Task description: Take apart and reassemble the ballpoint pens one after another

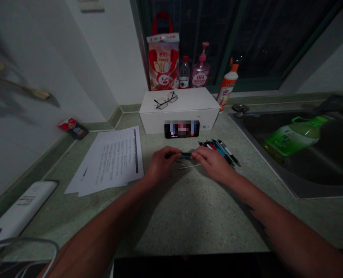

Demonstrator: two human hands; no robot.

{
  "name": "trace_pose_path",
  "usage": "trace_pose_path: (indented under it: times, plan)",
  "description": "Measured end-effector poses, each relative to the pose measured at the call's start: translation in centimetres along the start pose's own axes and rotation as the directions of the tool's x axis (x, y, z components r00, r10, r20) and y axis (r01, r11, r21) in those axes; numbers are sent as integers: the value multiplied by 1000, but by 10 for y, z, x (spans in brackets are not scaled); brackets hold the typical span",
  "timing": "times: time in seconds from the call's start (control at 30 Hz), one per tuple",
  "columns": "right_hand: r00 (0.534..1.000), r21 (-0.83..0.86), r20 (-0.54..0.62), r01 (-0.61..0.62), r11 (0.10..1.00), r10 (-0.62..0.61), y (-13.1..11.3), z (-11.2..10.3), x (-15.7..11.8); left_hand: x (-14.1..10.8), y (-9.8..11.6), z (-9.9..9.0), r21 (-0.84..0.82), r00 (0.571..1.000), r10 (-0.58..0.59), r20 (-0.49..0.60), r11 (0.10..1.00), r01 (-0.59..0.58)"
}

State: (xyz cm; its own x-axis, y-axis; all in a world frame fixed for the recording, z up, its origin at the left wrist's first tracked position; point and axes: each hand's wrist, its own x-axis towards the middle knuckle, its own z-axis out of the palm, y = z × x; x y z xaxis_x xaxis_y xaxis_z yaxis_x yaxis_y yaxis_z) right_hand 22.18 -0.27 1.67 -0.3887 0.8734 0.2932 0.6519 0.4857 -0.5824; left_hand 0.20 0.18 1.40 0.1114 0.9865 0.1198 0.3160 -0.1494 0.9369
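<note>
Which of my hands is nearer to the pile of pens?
Your right hand. It is right beside the pens, partly hiding them from view; your left hand is farther off to their left, at the other end of the dark piece both hands hold.

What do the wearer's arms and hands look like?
Left grip and right grip: bare human hands, ungloved. Left forearm and right forearm: bare, tapering towards the wrist; no sleeve, watch or bracelet visible. Rings or small markings: too dark to tell.
</note>
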Motion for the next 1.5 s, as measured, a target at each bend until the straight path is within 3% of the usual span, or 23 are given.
trace_pose_path:
  times: [0.17,0.4,0.53,0.67,0.8,0.93,1.2,1.3,1.4,1.5]
  plan:
    - [996,105,-83,49,993,-40,-2,-1,0,1,-1,-1,-11,1000,-15,-5,1000,15]
    - [989,130,14,-146,981,145,2,4,0,0,0,1,-8,1000,-4,21,1000,4]
    - [991,190,-52,-114,975,126,0,7,1,-1,-1,2,-12,1000,-5,15,1000,5]
    - [994,180,18,-113,977,111,-1,8,1,-1,-1,2,-10,1000,-9,19,1000,9]
    - [992,185,-27,-113,976,120,-1,8,-1,-2,1,3,6,1000,-7,25,1000,7]
    - [995,177,39,-102,979,97,-2,9,-1,-5,3,4,25,999,-5,44,1000,4]
    - [985,54,-163,-42,998,50,-2,3,0,4,-6,-1,94,998,-31,-52,995,36]
    - [999,26,-43,-27,999,28,0,1,-1,8,-11,-6,254,997,-25,-70,966,42]
    - [992,-20,125,19,1000,-17,-1,3,-4,6,-12,-8,522,999,2,-42,852,20]
    - [977,-81,213,41,996,-23,-5,7,-6,2,-10,-7,660,1000,9,8,752,-12]
